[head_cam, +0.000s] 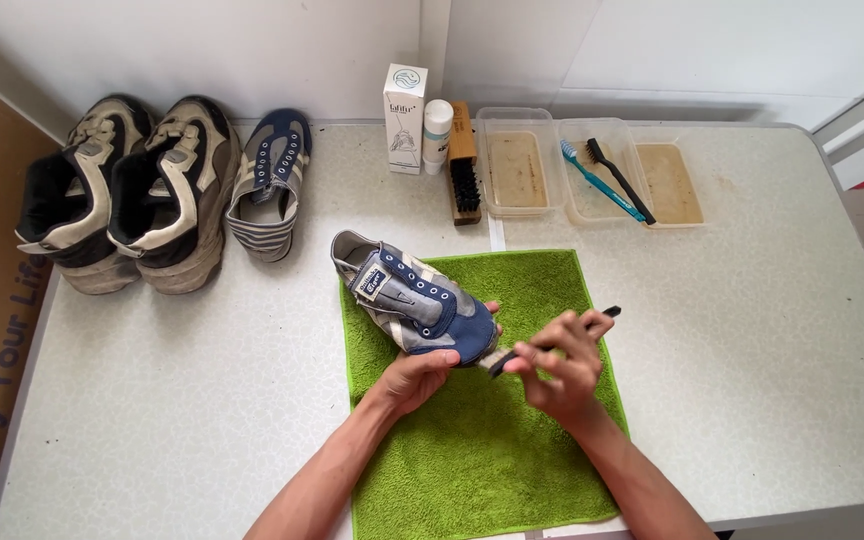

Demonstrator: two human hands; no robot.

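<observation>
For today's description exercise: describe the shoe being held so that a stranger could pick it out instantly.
Start at the green towel on the speckled table. Above it, the left hand grips a blue and grey shoe, while the right hand holds a small black brush at its toe. Unlike the three shoes at the back left, it is lifted.

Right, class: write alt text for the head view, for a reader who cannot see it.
The left hand holds a blue shoe over a green towel while the right hand works a small black brush at its toe. Three more shoes sit at the table's back left.
</observation>
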